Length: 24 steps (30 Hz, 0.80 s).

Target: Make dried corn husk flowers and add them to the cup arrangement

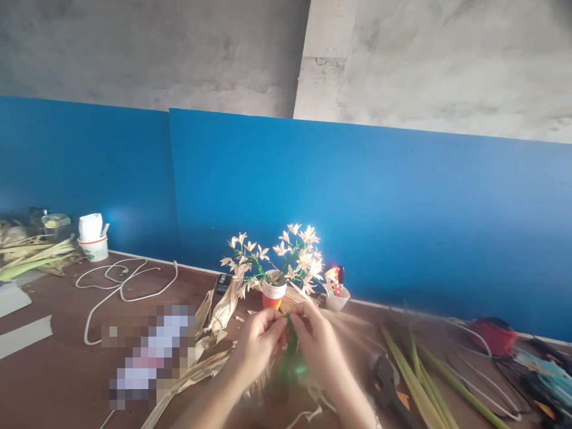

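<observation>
My left hand and my right hand are close together at the front of the table, thumbs and fingers pinched. Between their fingertips is a thin green strip, which hangs down and blurs below; its exact kind is not clear. Just beyond the hands stands a stack of paper cups, orange and white, holding green-stemmed flowers with pale pointed petals. Dry corn husks lie beside and under my left forearm.
A white cup with a red item stands behind my right hand. Black tool with orange parts and long green leaves lie right. White cable, paper tub and husk pile are left. A blue partition bounds the back.
</observation>
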Motion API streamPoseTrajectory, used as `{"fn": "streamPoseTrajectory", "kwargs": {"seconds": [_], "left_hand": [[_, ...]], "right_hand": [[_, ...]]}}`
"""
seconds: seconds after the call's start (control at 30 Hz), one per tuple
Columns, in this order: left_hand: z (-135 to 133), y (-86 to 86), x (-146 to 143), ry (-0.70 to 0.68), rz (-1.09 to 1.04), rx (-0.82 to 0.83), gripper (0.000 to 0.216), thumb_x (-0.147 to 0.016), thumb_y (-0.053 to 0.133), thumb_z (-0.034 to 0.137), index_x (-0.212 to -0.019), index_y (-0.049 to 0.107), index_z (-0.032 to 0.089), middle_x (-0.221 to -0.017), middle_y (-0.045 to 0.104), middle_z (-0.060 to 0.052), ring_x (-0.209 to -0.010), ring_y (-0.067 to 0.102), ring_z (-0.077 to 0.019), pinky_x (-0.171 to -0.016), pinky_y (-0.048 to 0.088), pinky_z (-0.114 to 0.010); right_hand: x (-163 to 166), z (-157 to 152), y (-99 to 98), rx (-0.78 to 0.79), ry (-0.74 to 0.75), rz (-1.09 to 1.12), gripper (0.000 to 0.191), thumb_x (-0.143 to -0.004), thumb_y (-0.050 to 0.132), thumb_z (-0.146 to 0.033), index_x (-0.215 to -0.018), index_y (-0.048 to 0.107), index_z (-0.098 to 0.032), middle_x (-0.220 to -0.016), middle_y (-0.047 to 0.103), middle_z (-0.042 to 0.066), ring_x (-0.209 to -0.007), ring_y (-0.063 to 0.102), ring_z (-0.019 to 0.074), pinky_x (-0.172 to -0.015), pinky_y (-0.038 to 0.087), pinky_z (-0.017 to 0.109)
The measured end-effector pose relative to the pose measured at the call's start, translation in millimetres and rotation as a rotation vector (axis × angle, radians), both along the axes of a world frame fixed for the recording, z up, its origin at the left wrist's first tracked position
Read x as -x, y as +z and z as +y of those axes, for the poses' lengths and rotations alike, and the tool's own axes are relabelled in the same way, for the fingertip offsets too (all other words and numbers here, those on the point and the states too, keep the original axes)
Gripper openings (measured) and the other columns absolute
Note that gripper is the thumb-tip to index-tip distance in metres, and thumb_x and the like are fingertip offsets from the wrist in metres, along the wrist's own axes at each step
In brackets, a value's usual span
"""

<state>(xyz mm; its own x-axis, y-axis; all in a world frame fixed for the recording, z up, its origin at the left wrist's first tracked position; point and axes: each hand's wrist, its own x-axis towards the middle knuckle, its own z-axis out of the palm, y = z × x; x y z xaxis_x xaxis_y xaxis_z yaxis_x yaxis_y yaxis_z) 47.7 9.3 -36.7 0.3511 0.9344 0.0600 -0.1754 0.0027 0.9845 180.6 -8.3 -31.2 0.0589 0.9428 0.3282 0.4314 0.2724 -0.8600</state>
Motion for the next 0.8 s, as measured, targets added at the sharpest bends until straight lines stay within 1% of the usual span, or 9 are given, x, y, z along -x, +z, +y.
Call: {"fn": "streamPoseTrajectory", "kwargs": {"seconds": [0.07, 0.13, 0.23, 0.33, 0.43, 0.53, 0.67, 0.73, 0.8], "left_hand": [[-1, 1.2, 0, 0.01, -0.02, 0.013, 0.035, -0.073, 0.063, 0.05, -0.067, 0.053, 0.017, -0.051, 0.048, 0.006, -0.044, 0.037, -0.0069, -0.044, 0.028, -0.02], [-1, 3.5, 0, 0.007, -0.043, 0.024, 0.033, -0.072, 0.064, 0.047, -0.069, 0.055, 0.016, -0.051, 0.049, 0.006, -0.046, 0.041, -0.0075, -0.046, 0.031, -0.019], [-1, 5.9, 1, 0.01, -0.069, 0.03, 0.031, -0.07, 0.067, 0.044, -0.078, 0.057, 0.016, -0.053, 0.054, 0.005, -0.05, 0.049, -0.0098, -0.049, 0.037, -0.021], [0, 4.4, 1, 0.098, -0.092, -0.009, 0.035, -0.07, 0.068, 0.044, -0.089, 0.058, 0.016, -0.057, 0.056, 0.004, -0.052, 0.053, -0.0116, -0.049, 0.04, -0.021], [2, 0.8, 2, 0.183, -0.071, -0.067, 0.038, -0.074, 0.064, 0.043, -0.101, 0.056, 0.017, -0.062, 0.058, 0.003, -0.055, 0.055, -0.0128, -0.051, 0.043, -0.022], [6, -2.0, 5, 0.165, 0.049, -0.142, 0.028, -0.08, 0.057, 0.04, -0.096, 0.058, 0.017, -0.066, 0.061, 0.0, -0.06, 0.058, -0.0152, -0.054, 0.046, -0.024], [9, -5.0, 10, 0.187, 0.266, -0.305, 0.021, -0.085, 0.05, 0.036, -0.084, 0.061, 0.019, -0.072, 0.065, -0.004, -0.066, 0.062, -0.0178, -0.059, 0.047, -0.026], [9, -6.5, 11, 0.221, 0.313, -0.355, 0.021, -0.087, 0.048, 0.035, -0.084, 0.061, 0.019, -0.074, 0.066, -0.004, -0.068, 0.062, -0.0184, -0.061, 0.047, -0.026], [9, -7.9, 12, 0.238, 0.312, -0.359, 0.022, -0.088, 0.046, 0.036, -0.084, 0.059, 0.019, -0.073, 0.065, -0.004, -0.067, 0.062, -0.0182, -0.06, 0.047, -0.026]], "right_hand": [[1, 2, -5.6, -0.044, -0.017, -0.034, 0.018, -0.089, 0.043, -0.028, -0.074, 0.051, -0.021, -0.072, 0.061, 0.002, -0.067, 0.057, 0.0172, -0.06, 0.042, 0.027], [3, 3, -8.3, -0.076, -0.042, -0.083, 0.018, -0.09, 0.04, -0.027, -0.077, 0.05, -0.022, -0.074, 0.06, 0.002, -0.069, 0.056, 0.017, -0.062, 0.041, 0.026], [4, 2, -6.8, -0.096, -0.065, -0.147, 0.017, -0.091, 0.039, -0.026, -0.079, 0.051, -0.022, -0.074, 0.059, 0.002, -0.069, 0.055, 0.0168, -0.062, 0.04, 0.026], [5, 1, -4.4, -0.097, -0.075, -0.169, 0.018, -0.09, 0.042, -0.027, -0.076, 0.051, -0.021, -0.074, 0.06, 0.002, -0.069, 0.054, 0.0167, -0.062, 0.039, 0.025], [6, 2, -5.7, -0.048, -0.035, -0.083, 0.022, -0.09, 0.044, -0.03, -0.072, 0.052, -0.021, -0.069, 0.06, 0.0, -0.063, 0.053, 0.015, -0.058, 0.038, 0.024], [6, 2, -8.3, -0.01, -0.001, 0.015, 0.023, -0.09, 0.044, -0.031, -0.073, 0.054, -0.021, -0.065, 0.059, -0.001, -0.059, 0.052, 0.014, -0.054, 0.037, 0.023], [8, 3, -10.5, -0.065, -0.034, -0.029, 0.016, -0.088, 0.047, -0.028, -0.078, 0.057, -0.02, -0.071, 0.063, 0.0, -0.065, 0.055, 0.015, -0.059, 0.04, 0.023], [10, 4, -12.1, -0.068, -0.029, -0.014, 0.016, -0.088, 0.048, -0.028, -0.077, 0.057, -0.02, -0.072, 0.063, 0.0, -0.064, 0.055, 0.0148, -0.059, 0.041, 0.023], [11, 5, -13.8, -0.016, 0.013, 0.072, 0.019, -0.089, 0.046, -0.031, -0.078, 0.056, -0.02, -0.069, 0.061, 0.0, -0.058, 0.054, 0.014, -0.054, 0.041, 0.023]]}}
